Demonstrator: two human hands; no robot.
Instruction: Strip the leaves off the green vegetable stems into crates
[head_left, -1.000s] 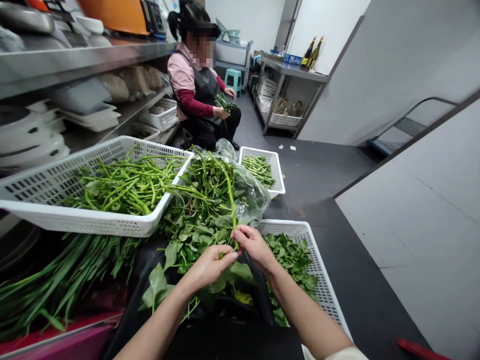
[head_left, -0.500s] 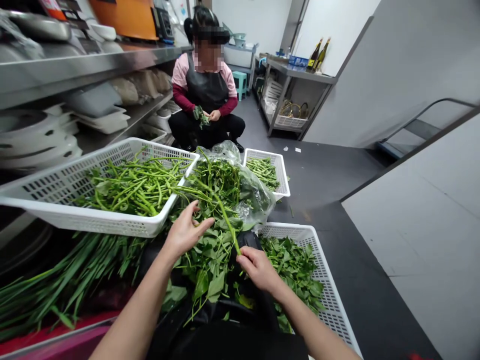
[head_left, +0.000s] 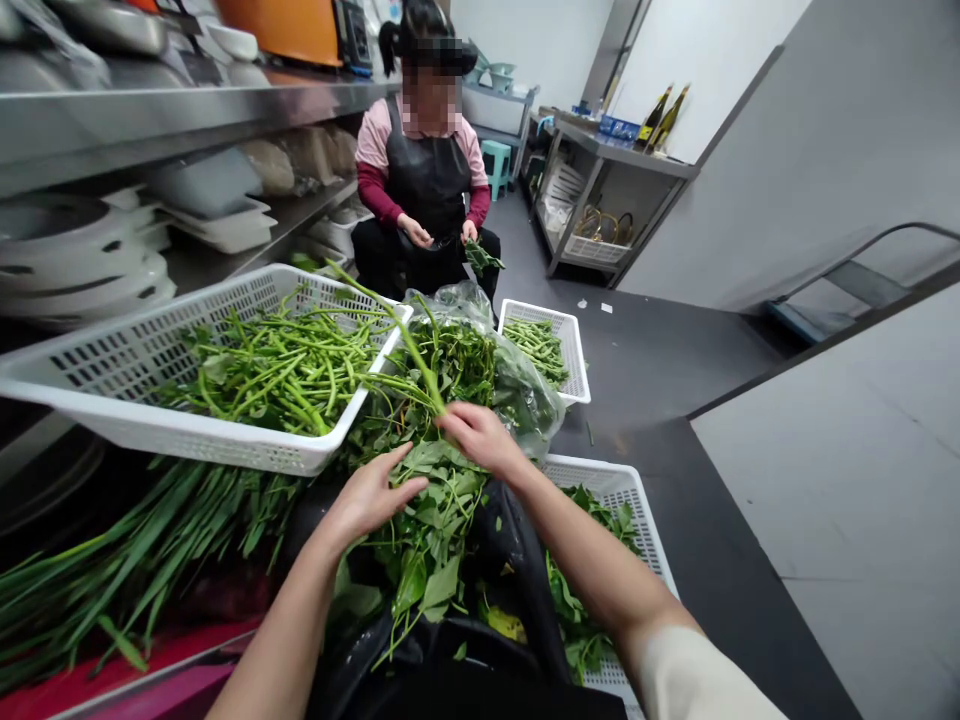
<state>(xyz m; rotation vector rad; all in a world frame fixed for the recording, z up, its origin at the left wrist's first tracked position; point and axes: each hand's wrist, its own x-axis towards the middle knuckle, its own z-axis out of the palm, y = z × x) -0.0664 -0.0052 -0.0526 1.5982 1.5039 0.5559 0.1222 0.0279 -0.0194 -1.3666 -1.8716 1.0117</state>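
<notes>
Between the thumb and fingers of my right hand point(head_left: 480, 438) is the lower end of a long green vegetable stem point(head_left: 420, 365), which slants up and left toward the basket. My left hand point(head_left: 373, 497) has its thumb and fingers apart, close against the leafy greens point(head_left: 442, 490) piled over my lap. Stripped green stems point(head_left: 289, 375) fill part of the large white basket point(head_left: 247, 452) at the left. More leafy greens point(head_left: 461, 360) lie in a clear plastic bag point(head_left: 536, 405) just beyond my hands.
A white basket of leaves point(head_left: 626, 480) stands at my right, partly behind my forearm. Long green leaves point(head_left: 150, 550) lie at the left. A smaller basket point(head_left: 576, 350) holds cut green pieces. Facing me, a co-worker point(head_left: 427, 170) sits with greens in hand. Steel shelving point(head_left: 187, 125) runs along the left.
My right hand has moved forward and left with the stem, whose tip now reaches over the large basket's corner. My left hand has dropped slightly lower. The co-worker's hands have moved apart.
</notes>
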